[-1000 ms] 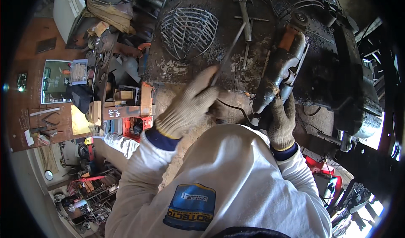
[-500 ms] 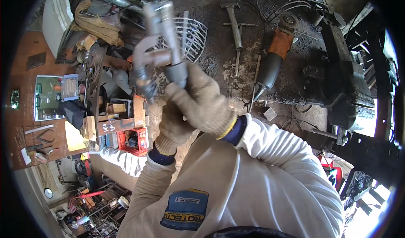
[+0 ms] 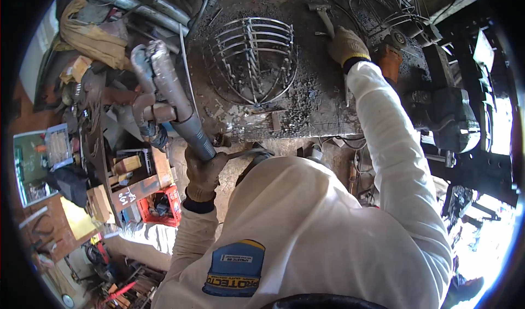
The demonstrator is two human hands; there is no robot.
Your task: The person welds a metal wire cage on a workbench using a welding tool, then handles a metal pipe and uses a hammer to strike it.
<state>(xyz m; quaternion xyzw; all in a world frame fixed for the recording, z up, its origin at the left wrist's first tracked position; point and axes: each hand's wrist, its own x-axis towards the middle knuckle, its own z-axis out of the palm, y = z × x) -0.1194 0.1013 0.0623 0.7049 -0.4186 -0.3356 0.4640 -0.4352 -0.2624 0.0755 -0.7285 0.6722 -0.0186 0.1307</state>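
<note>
My left hand (image 3: 205, 175), in a tan work glove, is wrapped round the lower end of the ribbed grey grip of a heavy tubular metal tool (image 3: 174, 87). The tool tilts up over the left end of the bench, its paired tubes pointing away from me. My gloved right hand (image 3: 348, 45) reaches across the bench, fingers curled down by a hammer (image 3: 324, 19). The hammer's head and upper handle show; the glove hides the lower handle. Beneath the glove, what the fingers grip is hidden. Between the hands lies a curved wire-bar frame (image 3: 253, 57).
An angle grinder (image 3: 390, 62) with an orange body lies right of my right hand, partly behind the sleeve. Farther right stands a dark vise (image 3: 451, 117). Coiled wire (image 3: 383, 2) lies at the back right. A red crate (image 3: 161, 206) sits left of my left arm.
My right hand has let go of the tubular tool and moved far right to the hammer. My left hand keeps the tool, now lower and farther left. The wire frame is no longer hidden behind it.
</note>
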